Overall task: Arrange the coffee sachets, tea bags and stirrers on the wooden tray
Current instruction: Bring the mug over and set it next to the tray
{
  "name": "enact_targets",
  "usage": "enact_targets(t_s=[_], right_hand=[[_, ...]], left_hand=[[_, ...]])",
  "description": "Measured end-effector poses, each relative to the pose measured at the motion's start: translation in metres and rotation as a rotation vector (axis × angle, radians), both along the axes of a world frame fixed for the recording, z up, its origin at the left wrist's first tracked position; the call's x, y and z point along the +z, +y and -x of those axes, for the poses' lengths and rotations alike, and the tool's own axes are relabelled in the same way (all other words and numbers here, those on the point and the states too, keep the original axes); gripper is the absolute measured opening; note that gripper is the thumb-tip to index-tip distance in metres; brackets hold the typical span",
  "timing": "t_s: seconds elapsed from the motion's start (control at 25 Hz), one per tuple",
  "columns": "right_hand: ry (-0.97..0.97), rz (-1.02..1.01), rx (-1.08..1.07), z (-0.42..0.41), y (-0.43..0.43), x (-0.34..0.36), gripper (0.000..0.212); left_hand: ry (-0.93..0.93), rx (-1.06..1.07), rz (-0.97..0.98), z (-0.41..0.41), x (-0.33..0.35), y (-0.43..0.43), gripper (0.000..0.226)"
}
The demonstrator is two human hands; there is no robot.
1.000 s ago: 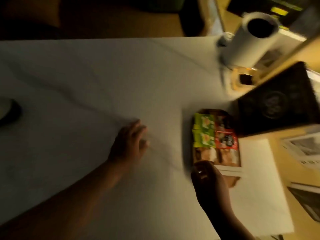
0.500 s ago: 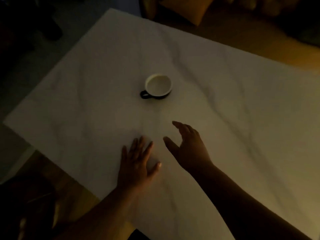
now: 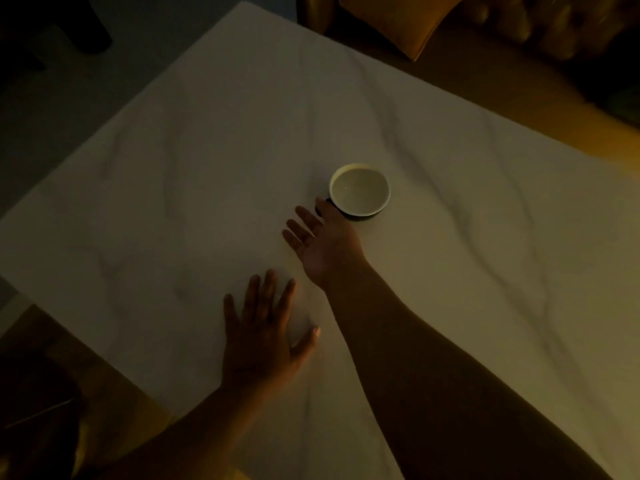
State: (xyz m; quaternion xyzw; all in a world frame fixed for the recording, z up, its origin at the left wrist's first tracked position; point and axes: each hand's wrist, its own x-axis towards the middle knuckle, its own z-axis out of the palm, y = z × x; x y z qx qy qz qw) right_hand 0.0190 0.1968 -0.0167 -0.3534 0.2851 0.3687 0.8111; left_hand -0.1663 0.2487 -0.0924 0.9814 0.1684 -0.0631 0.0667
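One cup (image 3: 359, 190) is seen on the white marble-veined desk (image 3: 173, 188), and the right hand (image 3: 323, 245) is stretched out to it, palm turned partly up, fingers spread and loosely extended. The topmost fingertip of that hand is laid against the cup's dark outer wall at its near-left side, where the handle would sit (the handle itself cannot be made out behind the finger). Nothing is held in this grip. The left hand (image 3: 263, 336) is pressed flat on the desk nearer the body, fingers fanned apart and thumb out to the side, well short of the cup; its grip is likewise spread and holds nothing.

Two hands and one cup are counted. No sachets, tea bags, stirrers or wooden tray are caught in this dim view.

The cup is shown upright, with a pale cream interior, a light rim and a dark exterior. A mustard cushion (image 3: 401, 26) is seen beyond the desk's far edge.
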Motion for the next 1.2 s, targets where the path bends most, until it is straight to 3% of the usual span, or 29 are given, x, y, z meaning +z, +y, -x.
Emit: enact_targets(t_s=[0.2, 0.4, 0.56, 0.8, 1.0, 1.2], right_hand=[[-0.070, 0.273, -0.027, 0.007, -0.031, 0.017, 0.033], [-0.057, 0.220, -0.142, 0.089, -0.184, 0.036, 0.034], [-0.020, 0.115, -0.361, 0.184, -0.313, 0.046, 0.028], [-0.019, 0.305, -0.624, 0.302, -0.444, 0.053, 0.025], [0.045, 0.355, -0.836, 0.358, -0.501, 0.045, 0.025], [0.143, 0.336, -0.948, 0.384, -0.539, 0.030, 0.026]], left_hand=[[0.015, -0.038, -0.042, 0.002, 0.003, -0.005, 0.086], [0.027, -0.187, -0.025, 0.005, 0.009, -0.043, 0.078], [0.017, -0.494, 0.030, 0.007, 0.014, -0.157, 0.076], [-0.023, -0.907, 0.091, 0.018, 0.015, -0.348, 0.076], [-0.077, -1.004, 0.033, 0.013, 0.008, -0.460, 0.076], [-0.117, -0.973, 0.026, 0.005, 0.004, -0.514, 0.074]])
